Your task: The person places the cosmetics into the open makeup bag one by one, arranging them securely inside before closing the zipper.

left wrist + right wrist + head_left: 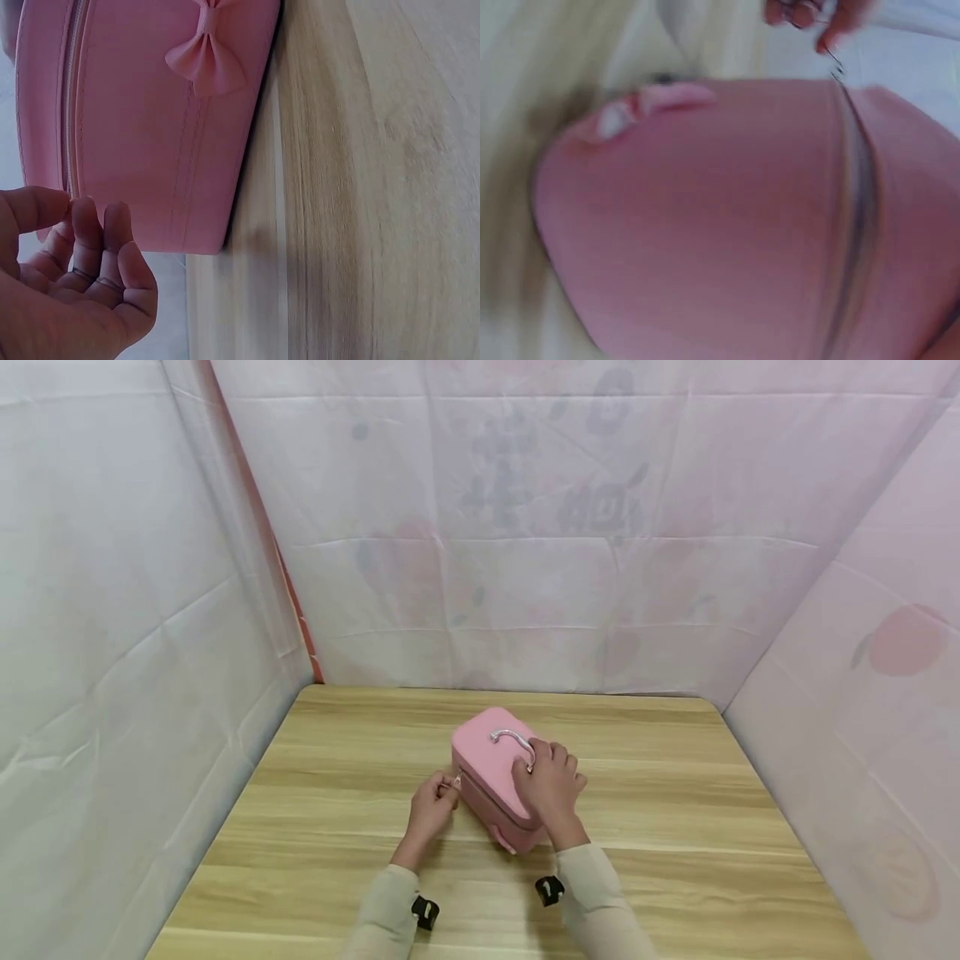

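A pink zippered case (487, 756) with a silver curved handle (513, 739) on its lid stands on the wooden table. At its left corner my left hand (433, 806) pinches the metal zipper pull (835, 64) between thumb and fingertips. In the left wrist view the same hand (82, 277) is beside the zipper track (73, 112), its other fingers bent. My right hand (551, 781) grips the lid's right edge, thumb on top by the handle's near end, fingers over the far side. A pink bow (206, 56) decorates the case's front; the right wrist view is blurred.
The wooden table (337, 743) extends around the case on every side. Pale printed cloth walls (525, 610) stand at its back, left and right. Black straps (425, 912) hang by both sleeves.
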Available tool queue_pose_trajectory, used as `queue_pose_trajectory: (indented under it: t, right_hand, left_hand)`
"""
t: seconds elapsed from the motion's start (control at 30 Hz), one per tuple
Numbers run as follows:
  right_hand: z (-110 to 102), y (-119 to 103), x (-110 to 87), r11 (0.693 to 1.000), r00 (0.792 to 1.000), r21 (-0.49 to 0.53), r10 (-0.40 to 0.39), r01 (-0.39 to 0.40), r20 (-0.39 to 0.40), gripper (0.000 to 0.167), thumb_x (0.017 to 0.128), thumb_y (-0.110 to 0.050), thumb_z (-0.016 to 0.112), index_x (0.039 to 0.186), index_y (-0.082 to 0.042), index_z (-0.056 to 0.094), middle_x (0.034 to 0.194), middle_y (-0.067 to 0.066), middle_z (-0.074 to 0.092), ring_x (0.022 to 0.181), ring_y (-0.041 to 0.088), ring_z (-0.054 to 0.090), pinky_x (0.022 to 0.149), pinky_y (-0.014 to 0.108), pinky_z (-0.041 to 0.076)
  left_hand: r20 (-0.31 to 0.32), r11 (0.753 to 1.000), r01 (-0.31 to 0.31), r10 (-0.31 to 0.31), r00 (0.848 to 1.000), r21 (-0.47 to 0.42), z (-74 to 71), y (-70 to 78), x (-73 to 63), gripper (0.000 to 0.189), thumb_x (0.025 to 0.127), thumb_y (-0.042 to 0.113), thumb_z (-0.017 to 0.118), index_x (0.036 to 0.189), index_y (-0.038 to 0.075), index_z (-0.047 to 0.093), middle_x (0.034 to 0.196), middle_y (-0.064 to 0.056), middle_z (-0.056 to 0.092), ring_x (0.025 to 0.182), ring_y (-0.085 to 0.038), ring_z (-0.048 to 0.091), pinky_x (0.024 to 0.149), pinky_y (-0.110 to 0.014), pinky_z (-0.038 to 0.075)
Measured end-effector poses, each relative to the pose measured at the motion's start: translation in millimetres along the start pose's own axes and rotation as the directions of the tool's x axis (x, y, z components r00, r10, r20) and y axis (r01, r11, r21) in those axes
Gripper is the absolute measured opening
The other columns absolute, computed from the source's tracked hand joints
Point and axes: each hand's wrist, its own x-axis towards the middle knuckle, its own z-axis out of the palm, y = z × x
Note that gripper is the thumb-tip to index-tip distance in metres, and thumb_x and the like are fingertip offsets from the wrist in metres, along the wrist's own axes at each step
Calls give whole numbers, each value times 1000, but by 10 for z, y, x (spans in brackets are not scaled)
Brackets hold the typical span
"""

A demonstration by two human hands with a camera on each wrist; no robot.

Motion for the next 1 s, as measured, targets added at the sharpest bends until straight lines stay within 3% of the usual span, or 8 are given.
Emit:
queue_pose_trajectory:
  t: [0.07,0.13,0.2,0.33,0.4,0.57,0.8,1.0]
  right_hand:
    - [-58,54,48,996,995,8,-88,88,44,48,86,-38,57,126,-11,57,126,21,46,113,40,39,82,59,31]
    - [-109,122,114,975,973,7,-221,221,74,50,84,-37,62,126,-10,57,126,23,47,113,41,41,82,59,34]
    - [-139,192,198,928,923,20,-372,372,98,52,81,-36,66,127,-12,57,127,24,47,114,42,43,84,60,36]
    - [-142,310,353,806,793,59,-591,589,147,53,81,-38,63,130,-18,56,134,22,44,118,42,42,85,59,38]
    - [-132,349,394,781,763,72,-623,621,171,50,83,-40,60,129,-20,57,137,18,42,119,40,41,83,58,39]
    - [-112,371,384,791,769,48,-604,609,210,46,89,-44,53,130,-24,56,141,14,39,114,43,44,80,56,43]
    - [-57,337,335,798,792,-52,-585,601,176,41,92,-40,50,130,-25,56,138,13,43,101,42,50,71,53,46]
    - [-20,269,300,826,832,-116,-537,552,137,37,94,-35,47,128,-24,58,135,15,45,88,38,50,66,48,45]
  left_hand:
    - [10,1000,6,-6,1000,-5,-6,-2,-8,5,86,6,58,84,2,61,64,0,54,60,-14,51,59,-30,42]
    - [21,1000,14,-13,1000,-11,-5,-9,-15,7,87,7,58,86,1,61,65,-2,55,61,-14,51,60,-31,42]
    - [31,1000,24,-23,999,-21,1,-18,-19,9,88,8,57,87,0,60,66,-4,56,61,-14,52,60,-31,43]
    - [47,998,30,-28,998,-47,11,-16,-12,12,89,9,55,90,-2,60,71,-14,59,62,-17,55,59,-30,44]
    - [54,997,33,-30,998,-64,15,-6,-4,14,90,9,54,90,-3,59,74,-19,59,64,-20,56,60,-30,45]
    - [58,995,38,-33,998,-95,26,0,3,12,89,5,52,90,-6,57,77,-25,58,67,-27,58,61,-33,49]
    - [82,994,46,-39,996,-95,46,-26,-15,12,91,4,50,91,-7,55,74,-17,57,66,-18,56,66,-38,51]
    - [85,994,59,-52,995,-90,53,-15,19,14,93,8,47,93,-4,54,72,-15,57,65,-17,55,67,-41,50]
